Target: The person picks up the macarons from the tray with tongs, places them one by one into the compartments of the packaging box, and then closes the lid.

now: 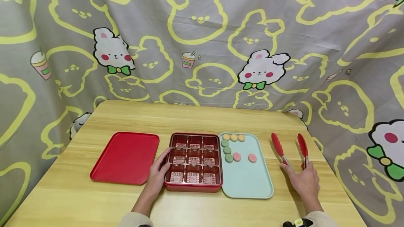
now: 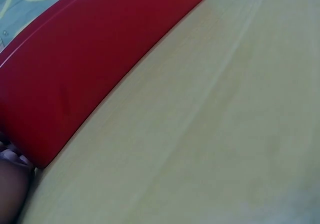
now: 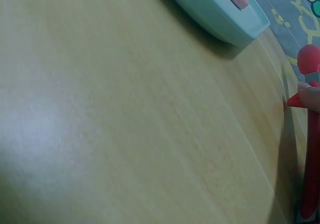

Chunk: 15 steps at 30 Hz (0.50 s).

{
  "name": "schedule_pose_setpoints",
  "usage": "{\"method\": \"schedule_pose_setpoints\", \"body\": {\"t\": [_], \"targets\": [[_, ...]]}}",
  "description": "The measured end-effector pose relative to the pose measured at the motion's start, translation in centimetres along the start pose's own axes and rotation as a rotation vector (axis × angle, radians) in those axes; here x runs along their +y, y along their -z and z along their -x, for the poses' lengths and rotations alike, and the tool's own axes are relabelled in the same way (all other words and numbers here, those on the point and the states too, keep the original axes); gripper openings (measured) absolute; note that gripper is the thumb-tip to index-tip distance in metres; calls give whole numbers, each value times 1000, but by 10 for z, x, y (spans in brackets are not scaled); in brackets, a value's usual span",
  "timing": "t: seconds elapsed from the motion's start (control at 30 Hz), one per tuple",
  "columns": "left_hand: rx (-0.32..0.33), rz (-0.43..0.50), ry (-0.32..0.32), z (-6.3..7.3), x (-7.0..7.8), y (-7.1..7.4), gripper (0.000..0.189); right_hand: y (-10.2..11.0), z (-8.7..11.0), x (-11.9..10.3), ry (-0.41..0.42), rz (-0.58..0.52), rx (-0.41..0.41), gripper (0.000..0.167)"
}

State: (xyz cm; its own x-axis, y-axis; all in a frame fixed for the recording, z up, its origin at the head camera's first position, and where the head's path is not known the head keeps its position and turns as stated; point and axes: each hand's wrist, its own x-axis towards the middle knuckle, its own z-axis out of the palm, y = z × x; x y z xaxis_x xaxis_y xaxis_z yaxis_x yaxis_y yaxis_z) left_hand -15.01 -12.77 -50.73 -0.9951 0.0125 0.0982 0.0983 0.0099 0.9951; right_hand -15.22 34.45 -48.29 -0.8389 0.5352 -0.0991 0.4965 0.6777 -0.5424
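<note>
In the head view a dark red box (image 1: 193,187) with a divided insert of several compartments stands mid-table. My left hand (image 1: 155,176) rests against its left side, fingertips at the rim; in the left wrist view a bit of that hand shows beside the box wall (image 2: 90,58). My right hand (image 1: 304,183) grips red-tipped metal tongs (image 1: 277,144), whose tips point away and stand wide apart with nothing between them. On a pale green tray (image 1: 247,186) right of the box lie three orange cookies (image 1: 234,137), three green cookies (image 1: 227,150) and two pink cookies (image 1: 252,158).
A flat red lid or tray (image 1: 126,158) lies left of the box. The wooden table (image 1: 189,115) ends at a grey curtain (image 1: 214,9) with rabbit prints, which hangs behind and at both sides. The pale green tray adjoins the box's right side.
</note>
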Motion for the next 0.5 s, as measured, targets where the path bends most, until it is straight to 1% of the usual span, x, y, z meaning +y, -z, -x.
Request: {"method": "schedule_pose_setpoints", "body": {"t": [0.13,0.17,0.27,0.37,0.4,0.5], "targets": [[3,0,19,1,-1,0,52,2,2,1,18,-11,-19,122],[2,4,20,1,-1,0,52,2,3,2,26,-21,-18,119],[2,6,28,1,-1,-1,52,3,6,3,62,-60,-1,106],[3,6,15,1,0,-1,52,4,9,3,87,-87,7,96],[5,1,14,1,0,-1,52,5,10,3,91,-88,5,95],[5,4,3,0,0,0,52,8,12,2,98,-68,-23,99]]}}
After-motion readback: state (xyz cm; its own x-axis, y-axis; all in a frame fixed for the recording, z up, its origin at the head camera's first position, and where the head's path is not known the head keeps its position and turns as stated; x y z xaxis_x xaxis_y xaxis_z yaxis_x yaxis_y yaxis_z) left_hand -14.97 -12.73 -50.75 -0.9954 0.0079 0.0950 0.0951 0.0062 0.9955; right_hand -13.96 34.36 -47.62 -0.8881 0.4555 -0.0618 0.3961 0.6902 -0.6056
